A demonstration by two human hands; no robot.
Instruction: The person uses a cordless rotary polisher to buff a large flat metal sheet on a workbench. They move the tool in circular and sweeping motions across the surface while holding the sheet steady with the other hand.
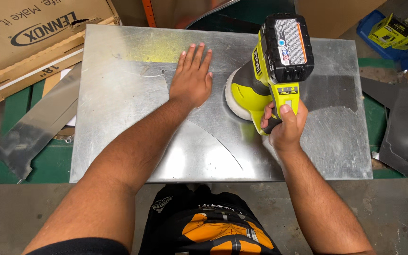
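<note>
A large shiny sheet of metal [119, 104] lies flat in front of me. My left hand [192, 75] rests palm down on it, fingers spread and pointing away, just left of the tool. My right hand [285, 126] grips the handle of a lime-green cordless polisher [270, 66] with a black battery pack on top. Its white round pad [234, 99] sits pressed on the sheet near the centre. A curved line runs across the sheet below my left wrist.
Flattened cardboard boxes [29, 42] lie at the upper left. A loose strip of metal [34, 130] sits left of the sheet, dark metal offcuts [400, 127] to the right. Yellow tool boxes [397, 28] on blue containers stand at the upper right. Green matting [50, 163] shows under the sheet.
</note>
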